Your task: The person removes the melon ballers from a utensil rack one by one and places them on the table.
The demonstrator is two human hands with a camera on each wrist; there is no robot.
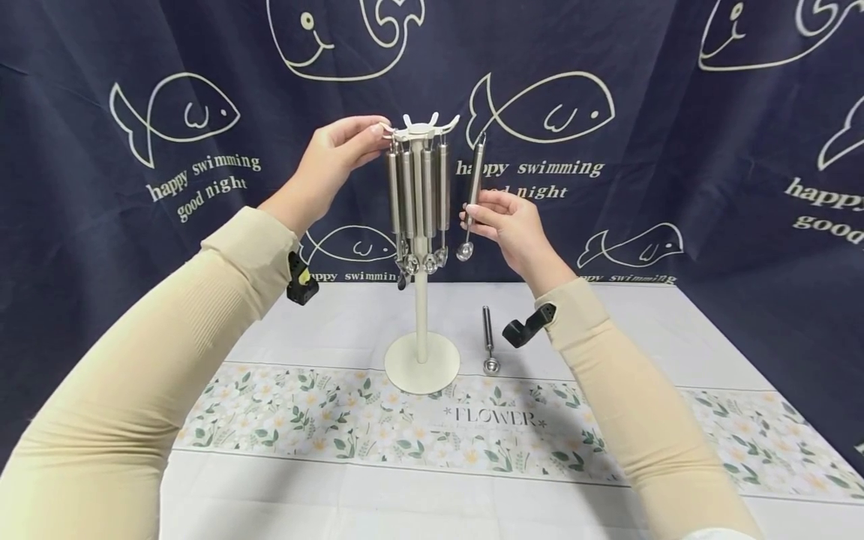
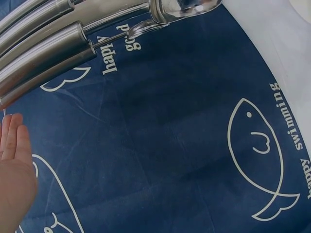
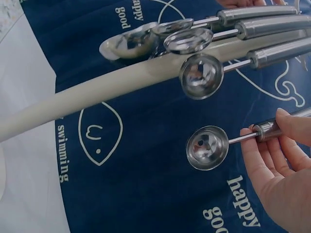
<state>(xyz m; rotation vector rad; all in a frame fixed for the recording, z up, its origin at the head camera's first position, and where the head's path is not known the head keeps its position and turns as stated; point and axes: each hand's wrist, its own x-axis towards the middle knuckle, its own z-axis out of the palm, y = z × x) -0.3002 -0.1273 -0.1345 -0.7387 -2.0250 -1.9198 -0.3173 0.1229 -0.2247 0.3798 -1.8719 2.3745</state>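
Observation:
A cream utensil stand (image 1: 421, 379) with a round base and a crown of hooks stands upright on the table. My left hand (image 1: 334, 154) pinches one of the hooks at the top left of the crown. Several steel-handled tools (image 1: 442, 187) hang from the hooks, with small scoop ends (image 3: 201, 76) pointing down. To the right of the stand, my right hand (image 1: 511, 229) grips a melon baller (image 1: 475, 176) by the lower handle. It is nearly upright, scoop down, apart from the stand. A hole shows in its round bowl (image 3: 207, 148) in the right wrist view.
Another small steel scoop (image 1: 488, 337) lies on the white table (image 1: 324, 330), right of the stand's base. A flower-printed strip (image 1: 297, 420) runs across the tabletop. Behind hangs a dark blue curtain (image 1: 61, 225) with fish drawings.

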